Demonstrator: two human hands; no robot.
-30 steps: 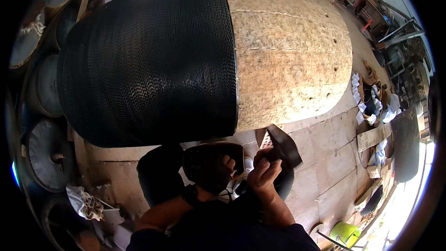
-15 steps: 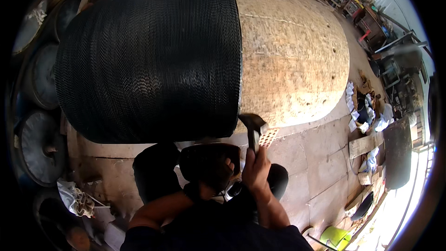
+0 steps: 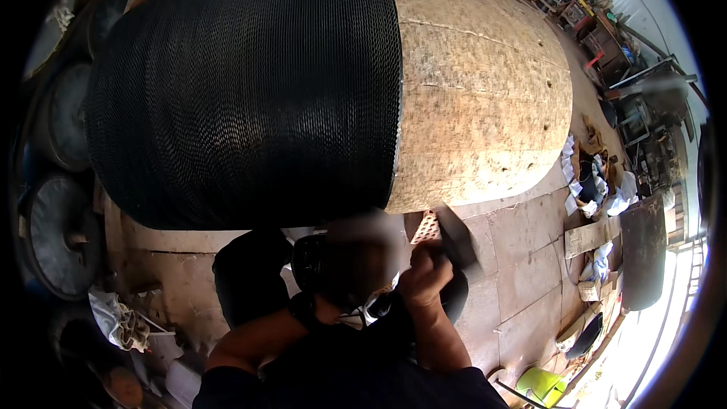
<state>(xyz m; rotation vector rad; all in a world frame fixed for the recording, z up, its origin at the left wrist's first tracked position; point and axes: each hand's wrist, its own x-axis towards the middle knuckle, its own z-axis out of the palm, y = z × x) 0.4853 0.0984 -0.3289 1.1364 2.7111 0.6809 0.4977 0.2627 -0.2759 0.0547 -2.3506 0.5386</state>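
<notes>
My right hand (image 3: 425, 276) is closed around the handle of a hammer (image 3: 457, 241), whose head is smeared by motion and stands off to the right of the drum's lower side. My left hand (image 3: 331, 309) is low in front of the drum, with a dark band on its wrist; its fingers are lost in shadow and behind a blurred dark shape (image 3: 371, 246). Before me lies a large wooden drum (image 3: 477, 98). Its left part wears a black covering (image 3: 250, 98) of fine, close-set ridges, ending in a straight edge; the right part is bare pale wood with several small holes.
A tan piece with rows of holes (image 3: 425, 229) shows beside the hammer. Dark round drums (image 3: 64, 238) line the left side. At right are a plank (image 3: 591, 237), a dark cylinder (image 3: 644, 254), scattered white scraps (image 3: 622, 195) and a lime-green bucket (image 3: 541, 386).
The hammer has swung away from the black covering's edge to the right, and my right hand has turned with it. A dark blurred shape now covers my left fingers.
</notes>
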